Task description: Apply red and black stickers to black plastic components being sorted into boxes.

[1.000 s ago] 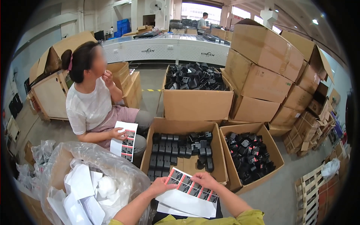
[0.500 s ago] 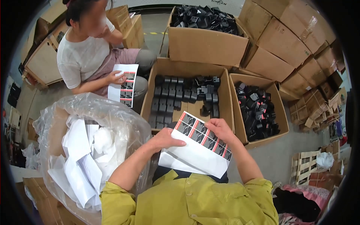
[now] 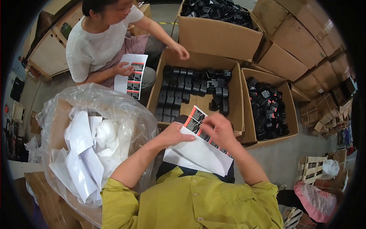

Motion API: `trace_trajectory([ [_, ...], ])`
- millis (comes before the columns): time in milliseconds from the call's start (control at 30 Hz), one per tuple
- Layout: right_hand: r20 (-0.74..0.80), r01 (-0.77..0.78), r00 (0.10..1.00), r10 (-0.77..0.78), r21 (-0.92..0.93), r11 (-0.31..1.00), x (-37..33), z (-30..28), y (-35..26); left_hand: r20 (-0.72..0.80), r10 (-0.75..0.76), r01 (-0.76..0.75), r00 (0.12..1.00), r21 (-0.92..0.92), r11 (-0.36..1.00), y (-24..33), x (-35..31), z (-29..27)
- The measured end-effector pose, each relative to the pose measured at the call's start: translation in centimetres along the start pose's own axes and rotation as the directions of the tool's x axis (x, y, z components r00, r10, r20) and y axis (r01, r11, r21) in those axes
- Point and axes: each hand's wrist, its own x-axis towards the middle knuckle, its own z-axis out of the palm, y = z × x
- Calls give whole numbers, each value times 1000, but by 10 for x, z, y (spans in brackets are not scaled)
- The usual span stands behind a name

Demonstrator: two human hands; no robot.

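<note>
A white sheet of red-and-black labels (image 3: 207, 154) lies aslant over my lap, its far end raised. My left hand (image 3: 176, 134) grips the sheet's left edge, thumb on top. Over the label rows is my right hand (image 3: 221, 129), its fingers curled and closed together at the labels; whether a label is between the fingertips is hidden. Just beyond the sheet stands an open cardboard box (image 3: 238, 103) with rows of black plastic parts (image 3: 176, 89) in it. A second box (image 3: 291, 107) to its right holds a loose heap of black parts, some with red labels.
At far left a seated person (image 3: 101, 42) holds another label sheet (image 3: 131, 76) and reaches a hand (image 3: 180, 50) over the box's far left corner. A plastic-lined box (image 3: 49, 126) of discarded white paper stands at my left. Stacked cartons (image 3: 295, 42) rise at far right.
My right hand has moved from the sheet's far edge onto the labels, its fingers now curled. The other person's free arm has stretched out toward the box. The view has shifted slightly.
</note>
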Motion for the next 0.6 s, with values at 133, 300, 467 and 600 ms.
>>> trace_trajectory([
  [133,166,-119,981,102,93,989,3,18,-17,5,134,-134,991,78,988,-5,6,-5],
  [300,205,-139,973,107,151,979,8,23,-16,-9,122,-121,992,87,989,-12,5,-9],
  [467,133,-81,989,61,155,985,6,25,-8,-12,65,-65,998,-21,998,-3,0,-2],
  [600,110,-385,917,383,490,782,4,25,18,-110,1,-9,994,-76,997,-5,3,1],
])
